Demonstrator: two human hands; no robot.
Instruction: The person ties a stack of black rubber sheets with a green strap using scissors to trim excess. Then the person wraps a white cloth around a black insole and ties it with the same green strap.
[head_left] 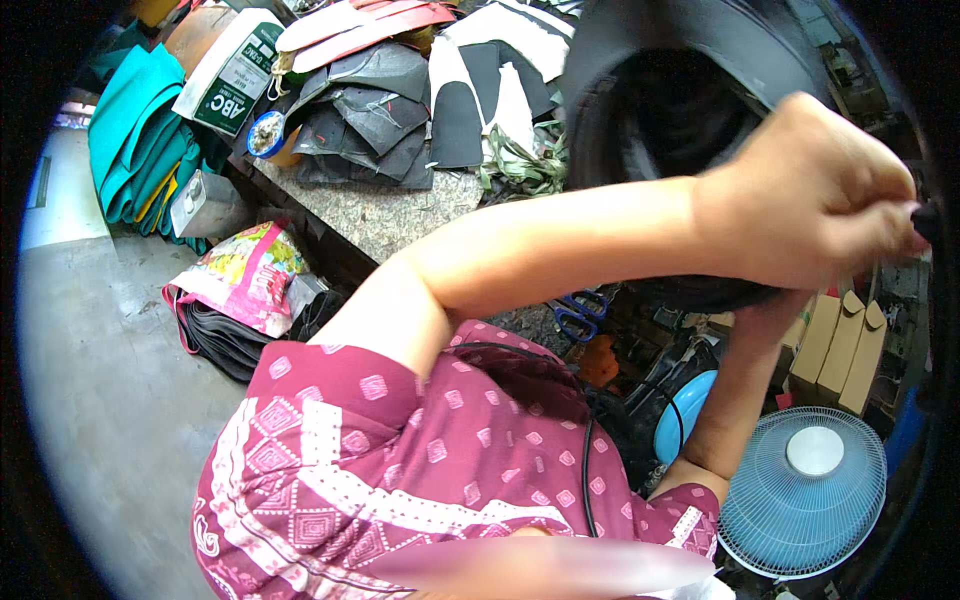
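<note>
My left arm reaches across to the upper right, and my left hand (815,200) is closed, its thumb and finger pinched at the right rim of the picture. A small dark thing (926,222) shows at those fingertips; its kind cannot be made out. A large black rounded thing (605,70) with a dark hollow stands behind the left wrist. Below that wrist lies a black curved part (700,292). My right forearm (735,400) rises toward this part. Only the base of my right hand (778,312) shows; its fingers are hidden behind the left hand and the black part.
Black cut pieces (375,110) and white-and-black pieces (458,115) are piled on the speckled worktop (400,215). Blue-handled scissors (578,318) lie near my body. A fan (800,500) and cardboard boxes (840,350) stand at right. Teal folded fabric (135,130) and a colourful bag (245,275) are left.
</note>
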